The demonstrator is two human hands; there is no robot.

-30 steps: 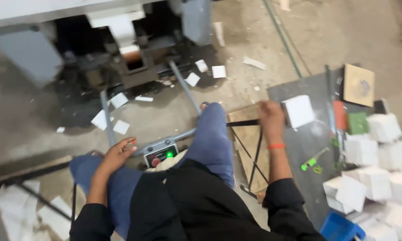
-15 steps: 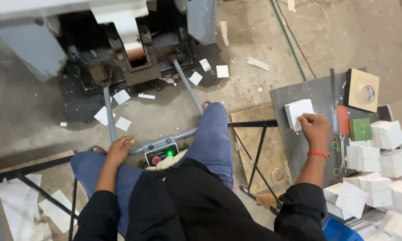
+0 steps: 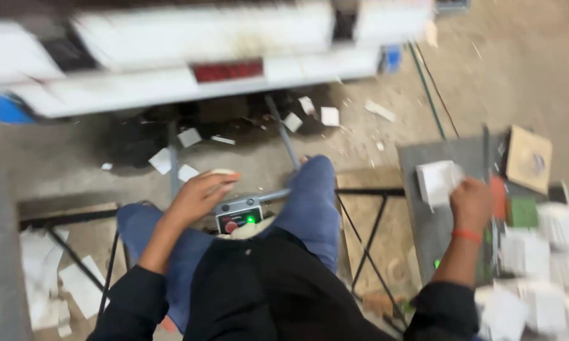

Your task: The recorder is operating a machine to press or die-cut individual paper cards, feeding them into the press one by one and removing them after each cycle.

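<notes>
I sit with blue-trousered knees (image 3: 310, 202) under me, and the view is motion-blurred. My right hand (image 3: 471, 203), with an orange wristband, grips a small stack of white cards (image 3: 437, 180) over the grey side table (image 3: 423, 233). My left hand (image 3: 199, 194) hovers above my left knee, fingers close together, beside a small control box (image 3: 239, 219) with a red button and a green light. A pale bit shows at its fingertips; whether it is held is unclear.
A large white and grey machine (image 3: 202, 63) spans the top. White paper scraps (image 3: 171, 161) litter the concrete floor. Piles of white card stacks (image 3: 550, 252), a green block (image 3: 523, 211) and a brown cardboard box (image 3: 528, 158) crowd the right side.
The camera has swung upward, so the machine fills the top. My left hand has lifted off my knee toward the control box. My right hand stays on the white cards at the grey table.
</notes>
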